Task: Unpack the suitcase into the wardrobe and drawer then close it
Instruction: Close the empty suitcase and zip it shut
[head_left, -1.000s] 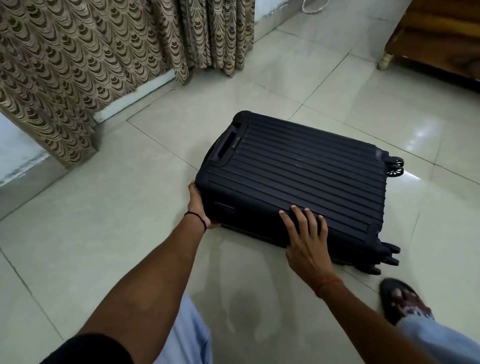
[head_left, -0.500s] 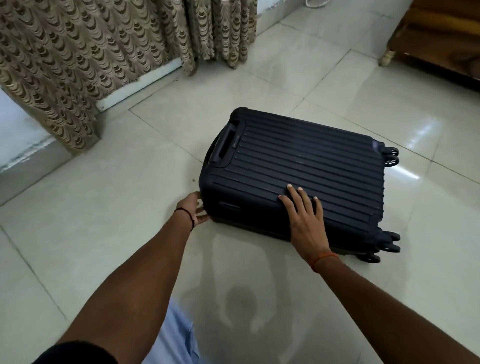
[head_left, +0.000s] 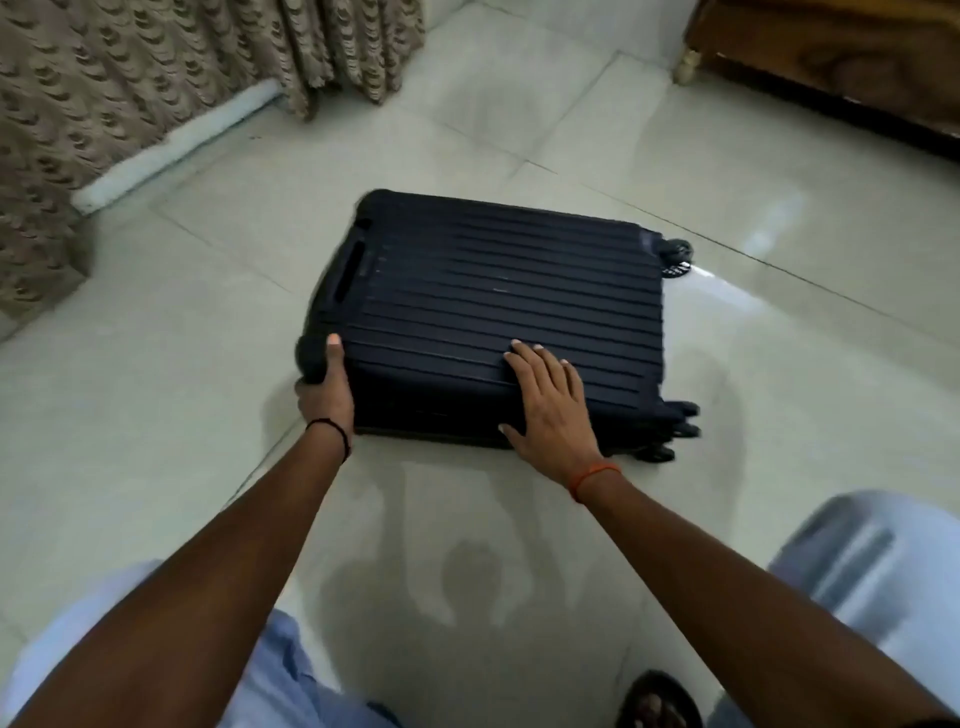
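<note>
While the suitcase (head_left: 498, 312) lies flat and fully closed on the tiled floor (head_left: 156, 441), nothing is unpacked yet; judging by that, the task is at its very start. Opening the case, moving the contents to wardrobe and drawer, and closing up all remain. No wardrobe or drawer can be made out for certain; a wooden furniture piece (head_left: 831, 57) stands well beyond the suitcase's far wheel end, but what it is cannot be told.

The left hand (head_left: 324, 395) grips the suitcase's near corner at the handle end, thumb up on the ribbed top, the other fingers wrapped round the corner and mostly hidden. The right hand (head_left: 550, 400) rests flat on the suitcase's near top edge, fingers (head_left: 524, 356) straight and slightly spread, thumb down over the side wall. Neither hand is on a zip or latch that can be seen.

Counts: one suitcase, two hands, one curtain (head_left: 156, 93) beyond the suitcase's handle end. Four wheel units show at the suitcase's wheel end, blurred. One sandalled foot (head_left: 657, 701) is near the person, well short of the suitcase.
</note>
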